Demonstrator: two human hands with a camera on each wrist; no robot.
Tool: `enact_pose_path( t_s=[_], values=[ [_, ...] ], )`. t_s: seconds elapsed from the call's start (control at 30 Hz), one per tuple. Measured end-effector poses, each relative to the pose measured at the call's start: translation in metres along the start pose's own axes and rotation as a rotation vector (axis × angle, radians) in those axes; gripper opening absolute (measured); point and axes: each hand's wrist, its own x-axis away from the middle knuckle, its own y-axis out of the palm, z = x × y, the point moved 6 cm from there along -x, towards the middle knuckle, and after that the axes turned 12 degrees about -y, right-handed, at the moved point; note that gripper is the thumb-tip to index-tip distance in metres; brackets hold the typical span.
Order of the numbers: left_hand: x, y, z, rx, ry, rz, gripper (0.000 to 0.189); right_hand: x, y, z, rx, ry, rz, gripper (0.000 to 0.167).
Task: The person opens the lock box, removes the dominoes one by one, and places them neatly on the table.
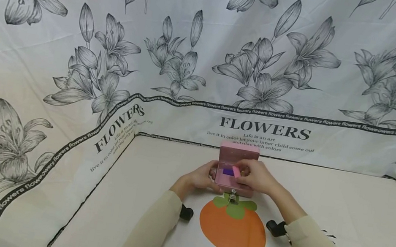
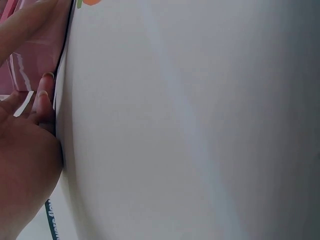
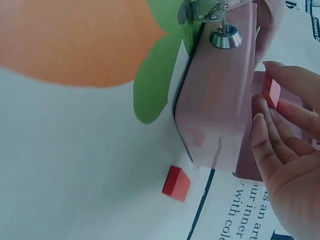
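A pink box (image 1: 227, 181) stands with its lid (image 1: 239, 154) raised. At its left side my left hand (image 1: 199, 176) holds it, thumb toward the front and fingers along the wall. My right hand (image 1: 260, 178) is over the box's opening and pinches a small pink-red block (image 3: 271, 92) between thumb and fingertips. Inside the box lies a blue-purple block (image 1: 228, 172); the rest of the inside is partly hidden by the right hand. On the box's front is a silver lock (image 3: 225, 36). A second red block (image 3: 176, 184) lies on the table beside the box.
The table is covered by a white cloth (image 1: 161, 165) with a printed orange persimmon (image 1: 232, 227) just in front of the box. Behind rises a floral curtain (image 1: 183, 119) with lettering. Dark wrist devices (image 1: 275, 228) sit at both sleeves.
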Motion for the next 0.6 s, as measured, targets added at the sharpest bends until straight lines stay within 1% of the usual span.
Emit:
enact_pose_path(
  t_s=[0.27,0.37,0.53,0.6],
  values=[
    [0.002,-0.002,0.001,-0.015,-0.012,0.018,0.1,0.011,-0.012,0.002,0.029,0.047,0.001,0.043],
    [0.002,-0.001,0.002,-0.026,-0.014,0.022,0.101,0.016,-0.015,0.003,0.02,0.07,-0.016,0.044],
    [0.001,0.0,0.002,-0.018,-0.001,0.017,0.101,0.025,-0.018,0.009,-0.013,0.083,-0.033,0.045],
    [0.001,0.001,0.002,-0.018,0.001,0.013,0.1,0.028,-0.019,0.012,-0.009,0.086,-0.034,0.046]
  ],
)
